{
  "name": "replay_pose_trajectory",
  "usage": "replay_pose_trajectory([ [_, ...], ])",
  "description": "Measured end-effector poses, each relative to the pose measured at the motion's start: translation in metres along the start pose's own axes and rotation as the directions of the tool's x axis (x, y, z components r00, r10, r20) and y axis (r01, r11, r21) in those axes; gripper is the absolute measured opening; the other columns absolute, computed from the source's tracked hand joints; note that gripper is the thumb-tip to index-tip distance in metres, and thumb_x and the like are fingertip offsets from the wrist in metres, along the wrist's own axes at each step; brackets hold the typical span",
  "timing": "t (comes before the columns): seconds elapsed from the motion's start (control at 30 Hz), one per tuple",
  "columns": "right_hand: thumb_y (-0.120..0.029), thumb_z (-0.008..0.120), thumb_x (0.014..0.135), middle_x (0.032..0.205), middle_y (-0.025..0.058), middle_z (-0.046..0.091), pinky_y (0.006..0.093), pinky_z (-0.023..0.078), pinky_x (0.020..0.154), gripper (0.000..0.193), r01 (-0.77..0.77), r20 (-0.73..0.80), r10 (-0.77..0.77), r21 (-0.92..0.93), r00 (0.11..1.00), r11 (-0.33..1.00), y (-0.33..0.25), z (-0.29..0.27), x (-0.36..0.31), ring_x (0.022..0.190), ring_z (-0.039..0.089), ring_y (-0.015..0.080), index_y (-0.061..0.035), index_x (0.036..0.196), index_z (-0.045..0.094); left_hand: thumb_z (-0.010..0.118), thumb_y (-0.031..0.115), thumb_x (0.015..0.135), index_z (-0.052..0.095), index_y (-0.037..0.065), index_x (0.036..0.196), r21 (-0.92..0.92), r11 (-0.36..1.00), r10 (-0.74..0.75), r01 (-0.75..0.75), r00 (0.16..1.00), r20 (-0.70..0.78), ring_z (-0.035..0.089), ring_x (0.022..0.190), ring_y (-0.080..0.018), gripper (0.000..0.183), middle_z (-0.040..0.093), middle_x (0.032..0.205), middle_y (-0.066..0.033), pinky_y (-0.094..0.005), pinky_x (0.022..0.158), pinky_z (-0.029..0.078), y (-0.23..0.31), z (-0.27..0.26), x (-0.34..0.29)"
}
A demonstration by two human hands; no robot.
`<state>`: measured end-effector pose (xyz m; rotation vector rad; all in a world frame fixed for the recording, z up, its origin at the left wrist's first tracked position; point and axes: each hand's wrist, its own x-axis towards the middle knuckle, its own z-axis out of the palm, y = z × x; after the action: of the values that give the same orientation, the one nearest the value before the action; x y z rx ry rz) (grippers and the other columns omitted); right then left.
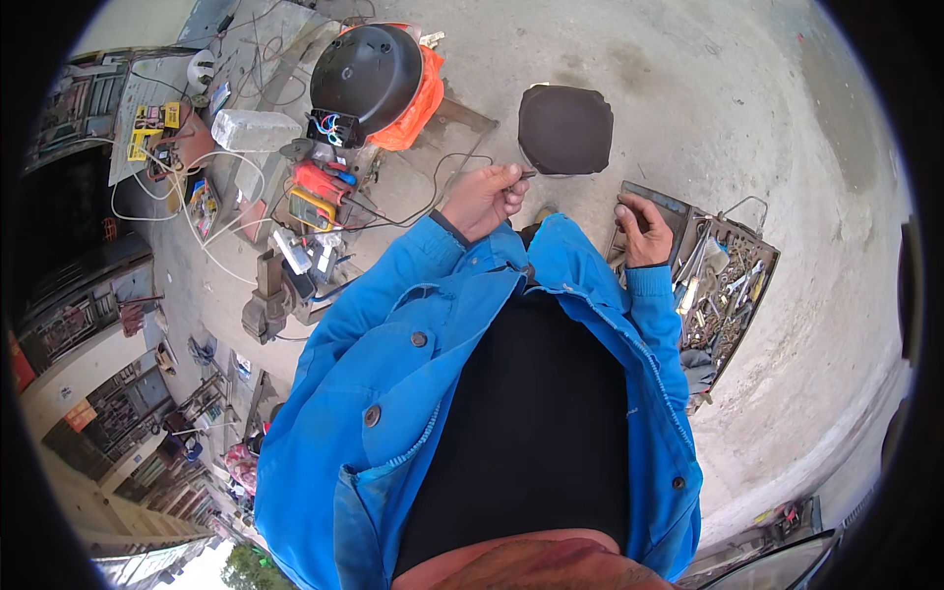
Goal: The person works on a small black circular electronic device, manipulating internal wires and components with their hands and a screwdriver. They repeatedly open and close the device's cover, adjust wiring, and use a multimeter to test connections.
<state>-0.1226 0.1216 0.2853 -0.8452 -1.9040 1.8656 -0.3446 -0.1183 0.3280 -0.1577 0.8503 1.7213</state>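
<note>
Left hand (pixel 485 202) in a pinch on a thin dark object (pixel 529 175), right hand (pixel 645 232) half-open, empty, beside the tool tray (pixel 677 210).

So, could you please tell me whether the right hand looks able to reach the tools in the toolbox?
Probably yes: the right hand, seemingly empty, is close beside the toolbox, whose open top leaves the tools exposed.

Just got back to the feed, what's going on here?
A person in a blue jacket pinches a small dark object in the left hand; it's too small to identify. The right hand, fingers loosely curled, is by a toolbox full of tools. A yellow multimeter and a black rounded vessel are off to the left.
</note>
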Motion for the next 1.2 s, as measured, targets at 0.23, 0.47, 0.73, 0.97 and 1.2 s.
replay_pose_trajectory([
  [0.23,-0.001,0.078,0.092,0.096,0.0108,0.071,0.0302,0.056,0.073,0.02,0.554,0.506,-0.416,-0.155,0.755,0.818,-0.111,0.163,0.052,0.082,0.07,0.0204,-0.0034,0.112,0.075,0.066,0.031,0.107,0.065,0.003,0.111,-0.092,0.988,0.125,-0.126,0.992,-0.008,0.049,0.076,-0.0104,0.028,0.056,0.087,0.0,-0.0253,0.068,0.044,0.012,-0.03,-0.038],
  [0.47,-0.007,0.079,0.091,0.087,0.0098,0.067,0.0332,0.054,0.066,0.012,0.519,0.645,-0.281,-0.21,0.71,0.828,-0.115,0.273,0.065,0.073,0.068,0.0232,-0.0042,0.102,0.075,0.066,0.029,0.107,0.066,0.003,0.114,-0.193,0.939,0.258,-0.286,0.953,-0.161,0.05,0.078,-0.0089,0.027,0.06,0.091,-0.0003,-0.0243,0.07,0.045,0.044,-0.093,-0.086],
  [0.73,-0.011,0.08,0.092,0.088,0.0094,0.074,0.0297,0.055,0.068,0.015,0.401,0.674,-0.095,-0.316,0.733,0.86,-0.114,0.424,0.118,0.073,0.069,0.0159,-0.0013,0.102,0.074,0.062,0.03,0.109,0.065,-0.003,0.121,-0.337,0.822,0.331,-0.46,0.866,-0.375,0.048,0.077,-0.011,0.035,0.057,0.09,-0.0017,-0.0253,0.067,0.043,0.103,-0.178,-0.133],
  [0.97,-0.017,0.076,0.094,0.096,0.0088,0.072,0.0395,0.057,0.073,0.011,0.742,0.75,-0.248,-0.439,0.613,0.508,-0.061,0.551,0.18,0.081,0.071,0.0292,-0.0086,0.101,0.074,0.062,0.029,0.109,0.066,-0.003,0.115,-0.457,0.764,0.266,-0.456,0.867,-0.421,0.048,0.077,-0.0125,0.033,0.057,0.087,-0.0032,-0.0268,0.066,0.043,0.115,-0.239,-0.169],
  [1.2,-0.024,0.077,0.093,0.097,0.0062,0.07,0.0444,0.058,0.074,0.01,0.87,0.859,-0.202,-0.414,0.471,0.267,-0.024,0.582,0.202,0.084,0.071,0.0341,-0.015,0.097,0.074,0.062,0.028,0.109,0.068,-0.003,0.114,-0.489,0.711,0.296,-0.505,0.846,-0.443,0.051,0.077,-0.0125,0.031,0.059,0.087,-0.0033,-0.0273,0.067,0.045,0.121,-0.267,-0.181],
])
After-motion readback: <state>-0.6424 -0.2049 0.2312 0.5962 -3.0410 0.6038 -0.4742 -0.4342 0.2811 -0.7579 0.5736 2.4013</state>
